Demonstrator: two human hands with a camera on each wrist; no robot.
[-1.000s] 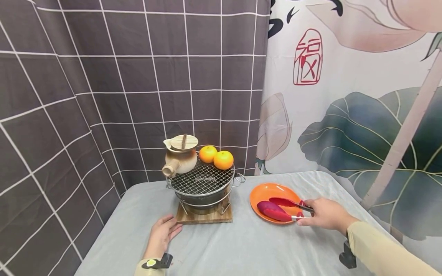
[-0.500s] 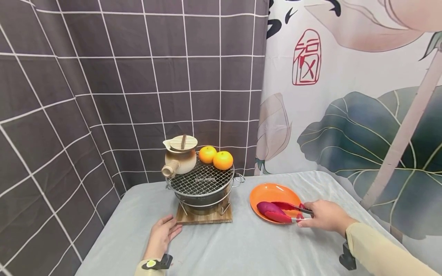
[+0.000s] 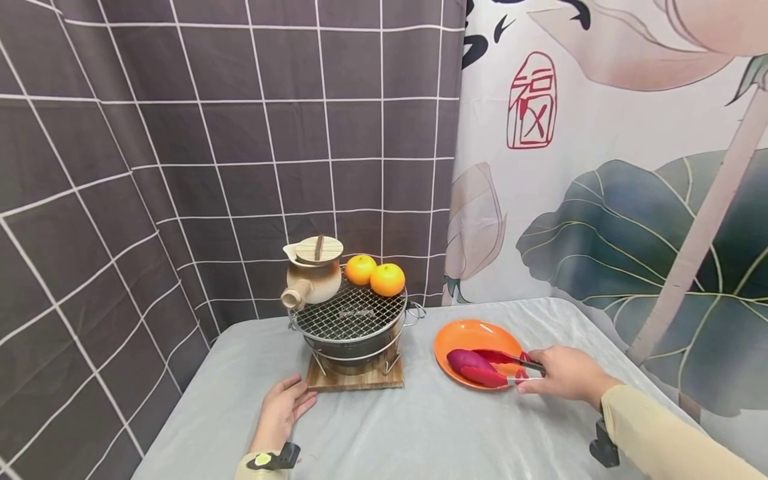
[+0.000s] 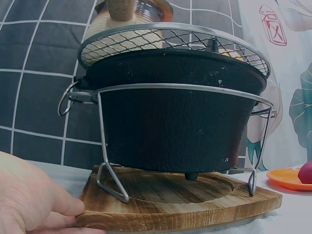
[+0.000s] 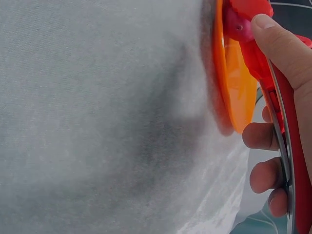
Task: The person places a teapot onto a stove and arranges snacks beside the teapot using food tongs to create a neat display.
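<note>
My right hand (image 3: pixel 570 375) grips a pair of red-tipped tongs (image 5: pixel 288 126) at the right of the table. Their tips lie either side of a purple sweet potato (image 3: pixel 463 361), which rests on an orange plate (image 3: pixel 474 328). Whether both tips press on it is hard to tell. My left hand (image 3: pixel 281 408) touches the near left corner of a wooden board (image 4: pixel 170 218) with its fingers extended. On that board stands a black grill stove (image 4: pixel 175 122) in a wire stand, topped by a round wire mesh (image 3: pixel 348 320).
A clay teapot (image 3: pixel 321 283) with a wooden lid (image 3: pixel 309 249) and side handle stands on the mesh's left. Two oranges, one in front (image 3: pixel 387 280) and one behind (image 3: pixel 361 269), sit at its back right. A grid-patterned curtain (image 3: pixel 288 133) hangs behind the grey-covered table (image 3: pixel 414 433).
The tongs' far arm has come a little nearer to the sweet potato, narrowing the gap between the tips. My left hand has stayed at the board's corner.
</note>
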